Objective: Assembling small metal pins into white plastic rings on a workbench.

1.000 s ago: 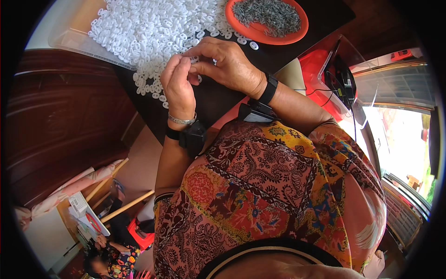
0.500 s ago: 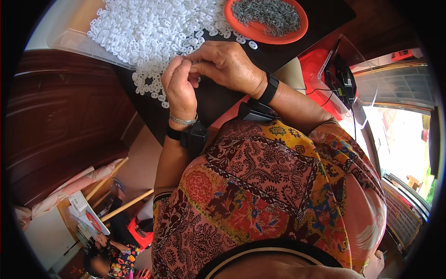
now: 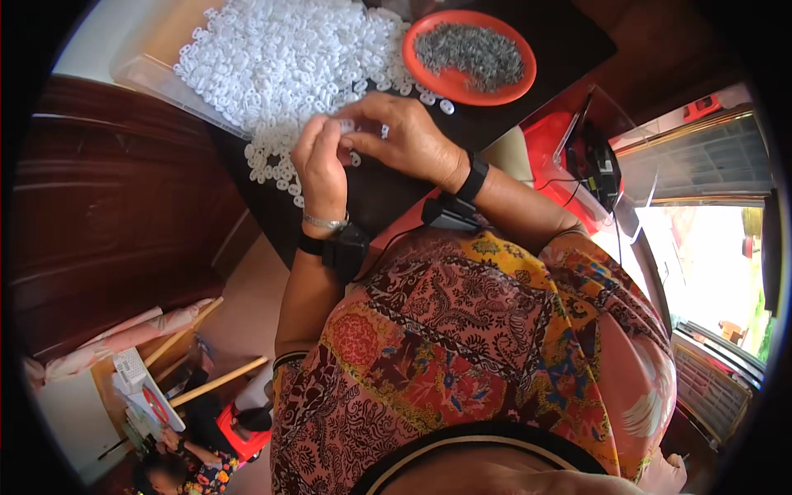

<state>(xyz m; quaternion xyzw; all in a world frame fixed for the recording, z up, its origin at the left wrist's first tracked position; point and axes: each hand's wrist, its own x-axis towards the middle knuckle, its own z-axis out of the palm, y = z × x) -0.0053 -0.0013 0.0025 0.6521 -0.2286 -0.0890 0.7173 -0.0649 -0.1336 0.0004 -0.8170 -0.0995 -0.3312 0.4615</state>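
Note:
My left hand [image 3: 322,172] and my right hand [image 3: 406,139] meet fingertip to fingertip over the dark table. A small white oval piece [image 3: 346,126] shows between them, pinched by the left fingers and bracketed by the right thumb and forefinger. Whether a smaller part sits in it is too fine to tell. Just beyond the hands lies a big heap of white oval pieces [image 3: 280,62] with two holes each. Some are scattered by my left wrist. To the right of the heap, an orange plate [image 3: 410,62] carries many tiny grey, thin parts.
The heap spills from a clear plastic bin [image 3: 177,97] at the far left. The dark tabletop [image 3: 561,45] runs to the right. Beside it stand a red stool [image 3: 540,140] and a clear box holding a black device [image 3: 601,157]. Another person [image 3: 194,466] sits at lower left.
The fingertips have parted slightly, so the white piece between them now shows. The whole view has shifted a little, with table and plate lower in the picture.

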